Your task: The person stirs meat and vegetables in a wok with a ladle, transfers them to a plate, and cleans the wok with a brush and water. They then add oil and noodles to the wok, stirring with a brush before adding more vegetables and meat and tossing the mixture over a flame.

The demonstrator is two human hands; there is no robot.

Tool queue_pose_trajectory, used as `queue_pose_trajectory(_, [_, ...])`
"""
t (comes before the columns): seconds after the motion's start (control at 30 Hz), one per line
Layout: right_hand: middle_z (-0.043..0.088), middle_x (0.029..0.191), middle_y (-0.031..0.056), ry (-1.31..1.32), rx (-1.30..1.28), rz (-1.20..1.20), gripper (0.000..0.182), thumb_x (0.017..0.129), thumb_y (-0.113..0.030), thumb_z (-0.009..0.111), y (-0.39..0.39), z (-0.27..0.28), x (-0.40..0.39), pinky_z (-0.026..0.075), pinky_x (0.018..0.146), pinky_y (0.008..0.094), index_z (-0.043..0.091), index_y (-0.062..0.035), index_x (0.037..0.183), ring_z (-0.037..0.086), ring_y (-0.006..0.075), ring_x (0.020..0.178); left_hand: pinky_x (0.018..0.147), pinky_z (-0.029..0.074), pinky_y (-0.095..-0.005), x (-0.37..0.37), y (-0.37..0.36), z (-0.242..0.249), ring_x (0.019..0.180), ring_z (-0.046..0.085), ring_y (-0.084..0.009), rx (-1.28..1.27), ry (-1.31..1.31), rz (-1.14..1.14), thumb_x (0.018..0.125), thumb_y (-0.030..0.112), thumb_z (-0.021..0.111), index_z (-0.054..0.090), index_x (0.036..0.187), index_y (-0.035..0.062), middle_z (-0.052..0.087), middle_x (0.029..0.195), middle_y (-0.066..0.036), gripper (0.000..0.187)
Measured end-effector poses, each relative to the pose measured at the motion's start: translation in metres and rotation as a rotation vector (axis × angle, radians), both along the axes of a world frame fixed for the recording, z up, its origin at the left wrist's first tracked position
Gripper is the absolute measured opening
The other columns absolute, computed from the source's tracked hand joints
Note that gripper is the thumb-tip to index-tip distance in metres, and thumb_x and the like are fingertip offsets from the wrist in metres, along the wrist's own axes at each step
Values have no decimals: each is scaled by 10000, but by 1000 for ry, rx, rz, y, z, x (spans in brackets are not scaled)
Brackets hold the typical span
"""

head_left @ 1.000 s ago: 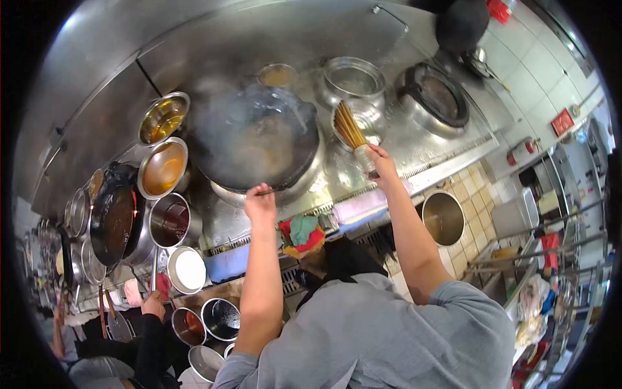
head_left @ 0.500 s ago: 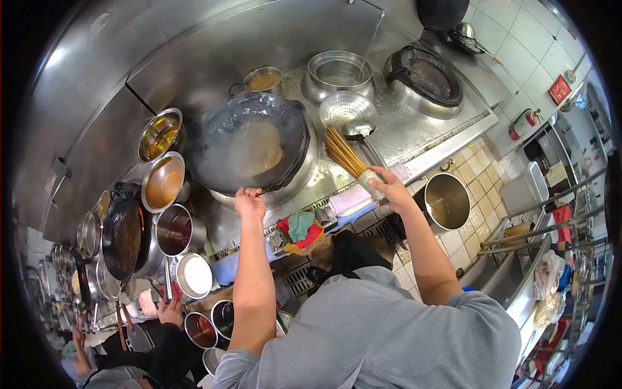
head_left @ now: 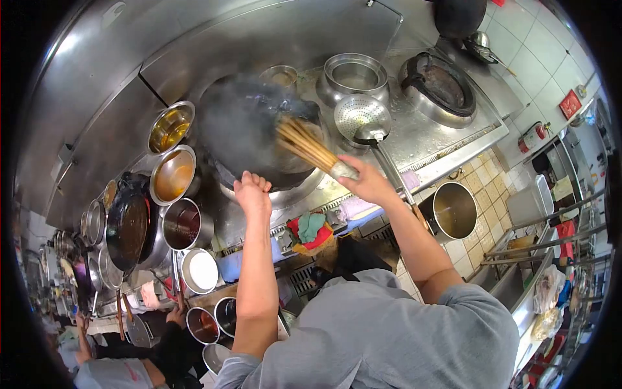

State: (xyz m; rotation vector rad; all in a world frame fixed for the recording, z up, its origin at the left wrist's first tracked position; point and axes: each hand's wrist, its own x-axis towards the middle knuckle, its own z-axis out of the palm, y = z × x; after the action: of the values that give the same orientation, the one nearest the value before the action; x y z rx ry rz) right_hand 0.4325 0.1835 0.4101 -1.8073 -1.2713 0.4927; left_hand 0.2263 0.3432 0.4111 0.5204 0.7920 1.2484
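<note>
A black wok sits on the burner in front of me, its inside partly hidden by steam. My left hand is closed at the wok's near rim. In my right hand is a bamboo wok brush, gripped by its pale wrapped end. The brush's bristle tips reach over the right side of the wok. Just right of the brush rests a perforated strainer with a long handle, beside a steel pot.
Bowls of amber liquid and a pot of dark red sauce stand on the left, near a second wok. A metal bucket is on the right. Folded cloths lie along the stove front. Another person works at lower left.
My right hand has brought the brush left, from beside the strainer to over the wok. The cloudy liquid seen in the wok before no longer shows, and steam is thicker. The view has shifted slightly.
</note>
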Motion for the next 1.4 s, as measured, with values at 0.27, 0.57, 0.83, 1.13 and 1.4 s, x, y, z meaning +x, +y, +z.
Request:
queue_pose_trajectory(0.27, [655, 950, 141, 48, -278, 146, 565, 795, -244, 638, 99, -26, -9, 509, 663, 305, 475, -114, 1320, 635, 197, 715, 410, 245, -259, 7, -26, 3, 454, 289, -70, 311, 159, -108, 956, 136, 440, 301, 806, 123, 321, 582, 29, 205])
queue_pose_trajectory(0.57, [656, 1032, 175, 128, 54, 268, 547, 801, -362, 628, 21, -71, -65, 493, 802, 359, 518, -131, 1284, 649, 264, 898, 424, 328, -231, -15, -27, -24, 456, 373, -59, 452, 294, -185, 957, 118, 434, 335, 880, 99, 391, 577, 33, 127])
queue_pose_trajectory(0.83, [646, 953, 209, -496, -455, -461, 430, 813, -365, 574, 87, -84, 107, 510, 763, 444, 573, -162, 1192, 627, 375, 891, 438, 223, -276, -46, -5, -23, 446, 212, -79, 184, 42, -56, 938, 88, 434, 318, 734, 117, 244, 534, 40, 236])
queue_pose_trajectory(1.13, [647, 1019, 206, 289, -127, -294, 616, 778, -320, 668, 7, -39, 99, 476, 836, 382, 469, -123, 1327, 626, 292, 969, 564, 348, -311, -65, -6, -75, 488, 275, -109, -153, -322, -9, 935, 82, 389, 327, 667, 127, 272, 563, 18, 279])
queue_pose_trajectory(1.4, [618, 1034, 247, -309, -490, -64, 491, 768, -289, 632, -36, -49, 66, 479, 848, 412, 562, -138, 1229, 612, 340, 964, 903, 455, -417, 6, -5, -113, 686, 524, -184, -284, -553, -176, 972, 147, 406, 443, 718, 70, 462, 640, -38, 269])
